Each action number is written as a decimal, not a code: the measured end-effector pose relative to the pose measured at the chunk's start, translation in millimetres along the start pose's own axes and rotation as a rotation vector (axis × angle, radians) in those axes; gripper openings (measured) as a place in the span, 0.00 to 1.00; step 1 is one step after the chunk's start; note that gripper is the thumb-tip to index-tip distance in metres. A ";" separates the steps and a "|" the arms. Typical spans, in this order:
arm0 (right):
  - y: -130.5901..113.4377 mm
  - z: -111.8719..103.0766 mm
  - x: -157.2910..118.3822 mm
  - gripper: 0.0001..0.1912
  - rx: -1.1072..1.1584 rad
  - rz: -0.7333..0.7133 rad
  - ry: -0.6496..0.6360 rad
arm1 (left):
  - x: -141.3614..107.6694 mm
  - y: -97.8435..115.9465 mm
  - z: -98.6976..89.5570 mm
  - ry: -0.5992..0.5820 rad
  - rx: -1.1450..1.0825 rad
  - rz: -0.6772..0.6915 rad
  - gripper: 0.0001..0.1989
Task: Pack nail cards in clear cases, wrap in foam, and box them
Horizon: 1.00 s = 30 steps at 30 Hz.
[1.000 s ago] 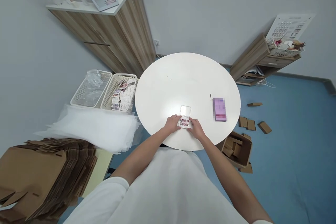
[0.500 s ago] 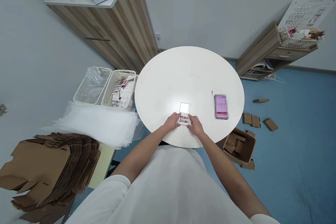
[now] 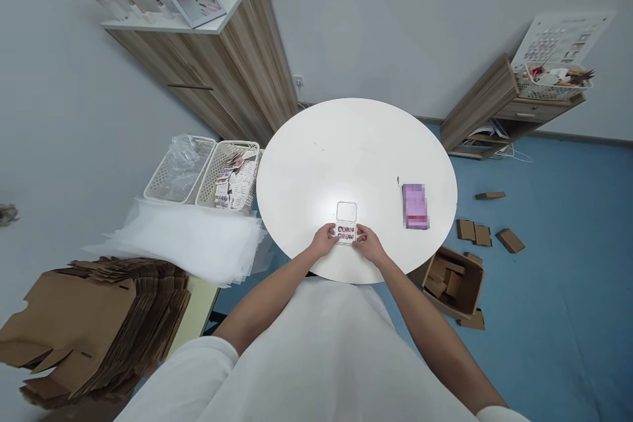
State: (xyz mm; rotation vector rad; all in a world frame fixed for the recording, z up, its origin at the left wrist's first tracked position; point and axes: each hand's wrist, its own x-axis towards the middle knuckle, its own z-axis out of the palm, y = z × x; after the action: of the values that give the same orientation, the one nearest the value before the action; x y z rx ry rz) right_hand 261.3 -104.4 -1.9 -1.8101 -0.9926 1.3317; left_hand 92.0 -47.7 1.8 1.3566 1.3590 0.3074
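Note:
A small clear case (image 3: 347,212) lies on the white oval table (image 3: 356,145) near its front edge, its lid tipped back away from me. In its base sit two rows of press-on nails (image 3: 346,233), red, pink and dark. My left hand (image 3: 324,240) grips the left side of the case, thumb at its near corner. On the opposite side, my right hand (image 3: 368,244) pinches the right edge with thumb and fingers. To the right on the tabletop rests a blurred purple object (image 3: 415,206).
Left of the table stand two white baskets, one with clear bags (image 3: 182,158), one with printed cards (image 3: 235,181). Nearer are white sheets (image 3: 182,237) and stacked flat cardboard (image 3: 93,316). An open carton (image 3: 457,283) and small brown boxes (image 3: 475,232) are on the floor at right.
My view has tilted slightly, so everything sits a little lower in the picture. My fingers have shifted lower along the case's sides; the lid still stands open.

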 end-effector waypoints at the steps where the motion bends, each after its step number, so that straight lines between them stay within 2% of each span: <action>1: -3.3 -0.9 -3.0 0.29 0.032 -0.008 -0.007 | -2.0 0.5 -2.7 -0.007 -0.061 0.011 0.19; 9: -26.0 -12.2 -20.4 0.25 0.203 -0.068 -0.028 | -17.5 17.9 -23.9 -0.104 -0.324 0.057 0.18; 13: -34.0 -22.4 -16.9 0.21 0.323 0.006 -0.009 | -21.5 29.4 -27.3 -0.167 -0.442 0.060 0.20; 17: -47.0 -30.9 -11.2 0.20 0.467 0.092 -0.079 | -24.1 38.7 -28.7 -0.242 -0.476 0.071 0.21; 23: -64.0 -35.2 -10.3 0.18 0.499 0.063 -0.071 | -27.6 43.3 -29.3 -0.306 -0.530 0.032 0.23; 30: -69.5 -36.4 -16.7 0.13 0.545 -0.009 -0.123 | -30.1 45.1 -29.8 -0.280 -0.588 -0.022 0.21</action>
State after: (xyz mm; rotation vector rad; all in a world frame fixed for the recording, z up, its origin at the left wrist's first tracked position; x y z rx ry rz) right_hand 280.3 -88.1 74.2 -1.3227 -0.6129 1.5403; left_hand 82.5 -43.7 62.9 0.8530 0.9462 0.4434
